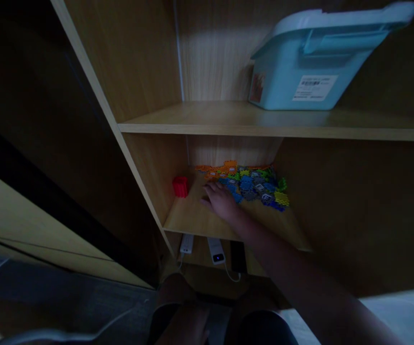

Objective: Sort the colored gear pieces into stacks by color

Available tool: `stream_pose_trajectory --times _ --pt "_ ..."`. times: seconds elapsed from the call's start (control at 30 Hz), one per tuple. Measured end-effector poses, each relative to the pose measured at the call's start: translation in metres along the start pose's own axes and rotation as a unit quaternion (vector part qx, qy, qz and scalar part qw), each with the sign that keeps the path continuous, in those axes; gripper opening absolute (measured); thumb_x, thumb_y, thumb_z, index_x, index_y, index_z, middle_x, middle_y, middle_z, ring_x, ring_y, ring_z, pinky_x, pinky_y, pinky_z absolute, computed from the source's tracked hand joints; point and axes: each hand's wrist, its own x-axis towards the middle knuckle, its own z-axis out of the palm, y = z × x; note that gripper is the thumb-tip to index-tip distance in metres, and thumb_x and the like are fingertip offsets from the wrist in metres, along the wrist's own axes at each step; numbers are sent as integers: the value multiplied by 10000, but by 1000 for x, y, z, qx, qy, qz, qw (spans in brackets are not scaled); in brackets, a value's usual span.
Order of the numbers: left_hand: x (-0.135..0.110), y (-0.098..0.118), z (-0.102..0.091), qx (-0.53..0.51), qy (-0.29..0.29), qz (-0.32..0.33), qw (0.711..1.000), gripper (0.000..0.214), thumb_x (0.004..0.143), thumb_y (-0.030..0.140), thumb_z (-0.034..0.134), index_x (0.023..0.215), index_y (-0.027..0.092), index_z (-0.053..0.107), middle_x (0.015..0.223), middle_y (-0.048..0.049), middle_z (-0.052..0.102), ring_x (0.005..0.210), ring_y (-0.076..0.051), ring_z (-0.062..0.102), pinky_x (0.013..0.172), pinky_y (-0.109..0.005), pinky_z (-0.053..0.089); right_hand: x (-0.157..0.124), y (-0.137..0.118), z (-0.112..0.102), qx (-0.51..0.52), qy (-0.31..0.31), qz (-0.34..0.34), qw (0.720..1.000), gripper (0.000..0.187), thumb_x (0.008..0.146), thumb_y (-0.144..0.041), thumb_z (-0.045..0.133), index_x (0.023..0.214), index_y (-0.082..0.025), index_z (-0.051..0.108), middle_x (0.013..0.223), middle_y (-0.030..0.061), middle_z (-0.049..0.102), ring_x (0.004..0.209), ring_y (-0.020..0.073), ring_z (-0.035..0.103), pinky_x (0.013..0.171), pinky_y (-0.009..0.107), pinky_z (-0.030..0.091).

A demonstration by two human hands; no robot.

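Head view: the right hand [221, 199] is laid palm down on the lower shelf [192, 219] of a wooden cabinet, its fingertips at the left edge of a pile of coloured plastic pieces [252, 184] spread toward the back of the shelf. The fingers are seen slightly apart and loosely bent, clamped on nothing, though blur hides detail. Since the pieces are small and loosely heaped, they would best be gathered with a low, cupped hand swept from the pile's edge, kept clear of the red block [180, 186] against the left wall. The forearm is stretched forward and down from the lower right, wrist nearly straight. A pale blue lidded bin [311, 62] is set on the shelf above. Whether the dim shape at the bottom edge is the left hand cannot be told.
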Motion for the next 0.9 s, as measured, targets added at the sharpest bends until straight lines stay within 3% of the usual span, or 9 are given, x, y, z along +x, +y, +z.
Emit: stream_pose_trajectory --times 0.13,0.23,0.27,0.37,0.5,0.6,0.7,0.8,0.9 --pt "9 23 -14 -25 14 45 999 121 1013 378 671 1070 343 773 1097 -42 776 1015 -263 736 904 -411 612 -34 20 -22 -90 17 58 994 412 1033 -303 629 1425 -186 682 1545 192 619 1493 409 485 1307 625 290" --pt "9 43 -42 -37 68 81 994 245 1062 362 535 1166 396 754 1216 -44 764 1139 -274 703 1011 -422 571 -48 29 -25 -109 21 93 989 367 1050 -301 583 1362 -155 709 1472 211 675 1492 392 507 1327 607 249" --pt "10 49 -56 -44 97 100 989 264 1066 345 521 1209 395 738 1259 -43 753 1183 -267 684 1053 -417 552 -51 30 -25 -110 17 102 989 358 1053 -295 571 1351 -154 712 1441 213 695 1476 382 530 1326 596 252" --pt "26 60 -101 -63 280 195 938 289 1060 231 489 1192 292 739 1196 -80 752 1162 -257 670 1063 -419 545 -57 29 -28 -107 -4 95 990 333 1054 -274 554 1331 -177 710 1373 187 736 1413 346 592 1311 552 290" --pt "81 55 -159 -41 428 179 885 311 1050 165 463 1237 171 712 1217 -141 751 1199 -284 664 1120 -465 541 -65 29 -37 -101 -10 68 992 355 1032 -274 583 1361 -188 686 1387 150 732 1351 319 626 1286 513 336" --pt "132 41 -194 9 432 134 892 416 974 93 503 1357 94 666 1374 -209 714 1319 -310 642 1209 -481 498 -70 29 -41 -122 10 91 988 377 1022 -297 594 1359 -160 695 1414 184 707 1349 344 611 1241 516 382" --pt "172 28 -218 57 416 107 901 567 910 73 562 1476 91 601 1575 -209 604 1498 -307 537 1315 -474 386 -72 29 -41 -145 18 113 983 347 1029 -315 574 1303 -171 731 1391 189 708 1319 357 611 1188 517 420" --pt "192 22 -231 82 400 81 909 600 915 99 580 1514 127 586 1608 -183 589 1535 -297 507 1327 -469 363 -72 29 -39 -159 23 130 978 343 1032 -326 558 1279 -176 743 1330 184 731 1256 358 632 1150 518 438" --pt "193 21 -232 83 398 59 912 524 915 130 597 1433 168 665 1504 -161 675 1438 -305 586 1281 -483 420 -71 30 -37 -159 39 152 975 349 1023 -325 554 1270 -168 743 1325 198 731 1238 373 636 1148 534 427"
